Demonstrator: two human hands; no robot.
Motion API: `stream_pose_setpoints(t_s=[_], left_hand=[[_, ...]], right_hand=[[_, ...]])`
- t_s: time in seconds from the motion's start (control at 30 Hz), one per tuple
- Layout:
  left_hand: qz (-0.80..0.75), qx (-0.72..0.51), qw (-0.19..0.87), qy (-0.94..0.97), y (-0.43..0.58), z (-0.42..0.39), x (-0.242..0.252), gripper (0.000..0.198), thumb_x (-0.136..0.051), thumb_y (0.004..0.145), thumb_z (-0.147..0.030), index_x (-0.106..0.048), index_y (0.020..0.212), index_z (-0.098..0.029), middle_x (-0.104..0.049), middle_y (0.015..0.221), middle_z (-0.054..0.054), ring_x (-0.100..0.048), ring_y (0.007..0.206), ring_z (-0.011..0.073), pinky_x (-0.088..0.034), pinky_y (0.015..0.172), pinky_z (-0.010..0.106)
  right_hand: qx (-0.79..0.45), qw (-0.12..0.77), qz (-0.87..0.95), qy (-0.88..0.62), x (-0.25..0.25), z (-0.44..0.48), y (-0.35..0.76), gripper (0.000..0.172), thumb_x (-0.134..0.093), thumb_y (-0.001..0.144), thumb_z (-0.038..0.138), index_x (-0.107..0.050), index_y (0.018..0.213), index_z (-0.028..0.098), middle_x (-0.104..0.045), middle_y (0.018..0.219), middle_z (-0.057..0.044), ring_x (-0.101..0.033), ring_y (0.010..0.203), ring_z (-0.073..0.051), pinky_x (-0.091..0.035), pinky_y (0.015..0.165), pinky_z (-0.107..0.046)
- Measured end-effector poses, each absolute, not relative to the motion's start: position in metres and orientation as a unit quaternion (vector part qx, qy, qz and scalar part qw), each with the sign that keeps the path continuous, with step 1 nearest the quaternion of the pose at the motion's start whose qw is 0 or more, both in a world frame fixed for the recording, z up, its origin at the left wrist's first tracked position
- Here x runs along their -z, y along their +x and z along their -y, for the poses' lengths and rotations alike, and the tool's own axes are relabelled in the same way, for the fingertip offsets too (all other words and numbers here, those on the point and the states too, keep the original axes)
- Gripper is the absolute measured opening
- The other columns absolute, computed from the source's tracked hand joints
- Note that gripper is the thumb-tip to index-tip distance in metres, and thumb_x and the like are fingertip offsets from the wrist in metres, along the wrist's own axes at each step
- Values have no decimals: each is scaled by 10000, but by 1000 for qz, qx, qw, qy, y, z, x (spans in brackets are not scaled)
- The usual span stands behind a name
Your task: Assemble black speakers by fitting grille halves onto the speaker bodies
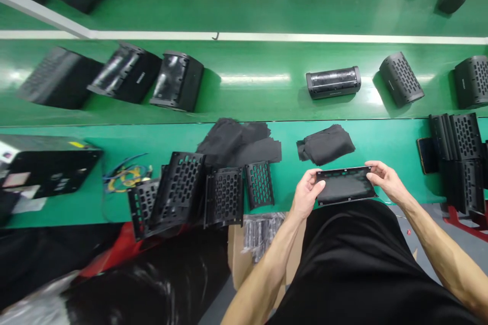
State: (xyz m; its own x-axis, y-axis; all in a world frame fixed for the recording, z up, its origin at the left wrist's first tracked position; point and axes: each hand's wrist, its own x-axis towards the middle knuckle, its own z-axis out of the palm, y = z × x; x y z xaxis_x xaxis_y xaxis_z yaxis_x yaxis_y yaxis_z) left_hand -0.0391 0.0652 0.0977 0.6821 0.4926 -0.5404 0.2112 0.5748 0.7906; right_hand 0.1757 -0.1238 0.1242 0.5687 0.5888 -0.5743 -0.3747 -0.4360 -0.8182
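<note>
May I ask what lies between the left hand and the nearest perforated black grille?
Bare green bench lies between the left hand and the perforated black grille, as the head view shows.

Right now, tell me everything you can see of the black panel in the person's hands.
The black panel is a thin, flat, plastic-looking rectangle with small openings along its far edge; a dark, cloth-like sheet seems to fill its middle. The left hand and the right hand hold its short ends, keeping it roughly level over the near edge of the green bench, just short of a bundle of black cloth.
</note>
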Motion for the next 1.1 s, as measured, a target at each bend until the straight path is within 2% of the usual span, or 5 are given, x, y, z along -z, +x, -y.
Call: stream_pose_setpoints(t_s=[0.1,0.27,0.43,0.67,1.1], left_hand=[[-390,-97,806,435,-38,-64,-101,499,-815,810,-486,-618,1180,-216,-751,1165,75,-701,1044,225,-549,915,331],[-391,-118,819,403,-36,-62,-100,493,-856,794,-448,-635,1166,-210,-763,1114,58,-707,1009,211,-537,910,316],[-395,-116,829,378,-37,-61,-99,502,-878,785,-437,-641,1163,-206,-772,1061,49,-715,945,203,-545,872,315],[-368,-106,849,363,-42,-64,-99,479,-829,849,-410,-672,1245,-193,-773,1145,78,-727,932,202,-564,811,298],[-376,-107,841,374,-39,-64,-100,494,-832,832,-425,-688,1239,-185,-781,1128,89,-727,1006,230,-550,872,313]], right_hand=[[-445,519,69,-726,-121,123,173,507,-854,748,501,-724,1135,201,-573,778,26,-508,696,-143,-433,645,-270],[-440,519,62,-730,-113,121,171,432,-834,760,515,-737,1051,210,-578,740,29,-518,695,-155,-437,679,-289],[-443,526,55,-724,-111,123,171,402,-822,776,507,-741,1050,224,-626,777,15,-547,712,-168,-446,690,-298],[-441,541,46,-714,-114,127,171,426,-843,745,449,-732,1094,232,-672,859,5,-587,779,-175,-463,745,-301],[-432,549,34,-715,-116,128,168,418,-845,737,438,-735,1083,230,-630,827,17,-550,763,-164,-438,728,-295]])
